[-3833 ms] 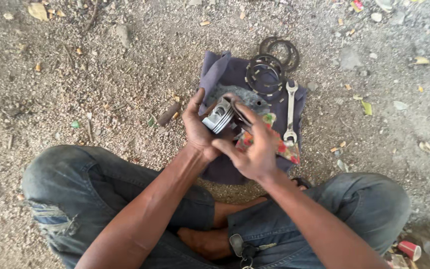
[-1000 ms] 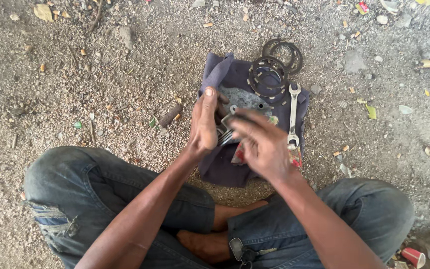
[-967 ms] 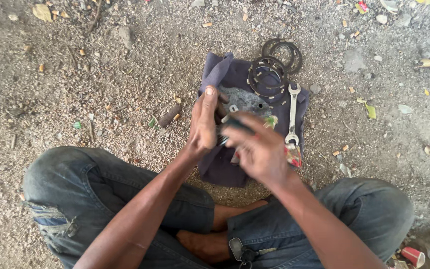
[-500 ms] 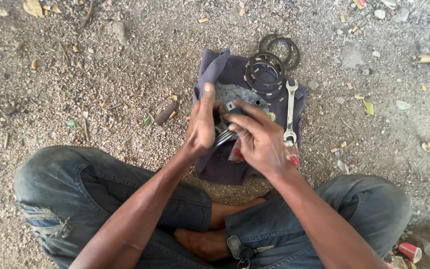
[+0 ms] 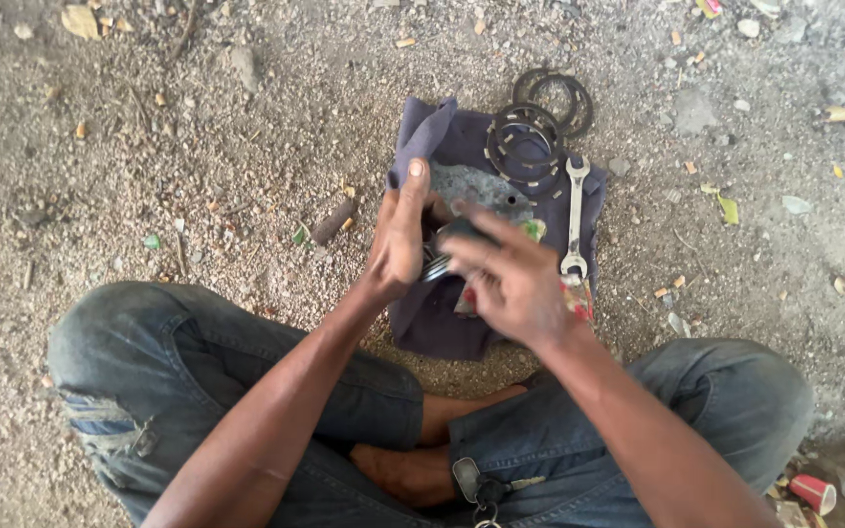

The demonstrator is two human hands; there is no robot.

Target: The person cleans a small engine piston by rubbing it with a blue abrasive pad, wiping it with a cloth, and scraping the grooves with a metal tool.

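Metal part (image 5: pixel 439 256), small and silvery with what look like ribs or fins, sits between your two hands just above the dark cloth (image 5: pixel 442 323) spread on the gravel ground (image 5: pixel 198 147). Your left hand (image 5: pixel 398 235) stands upright against its left side, fingers straight and together, thumb tip up. Your right hand (image 5: pixel 511 279) covers it from the right, fingers curled over the top; that hand is blurred, so you probably have it clamped on the part, but the exact grip cannot be made out.

On the cloth beyond your hands lie a flat grey gasket-like plate (image 5: pixel 481 191), a stack of dark rings (image 5: pixel 523 147) with two more rings (image 5: pixel 559 98) partly off the cloth edge, and a combination spanner (image 5: pixel 574 215) lying lengthwise along the right side, untouched. A red-patterned packet (image 5: pixel 574 293) shows just beside your right hand.

As a judgement: the work is midway, with the part in hand and the rings, plate and spanner laid out separately, none yet fitted together
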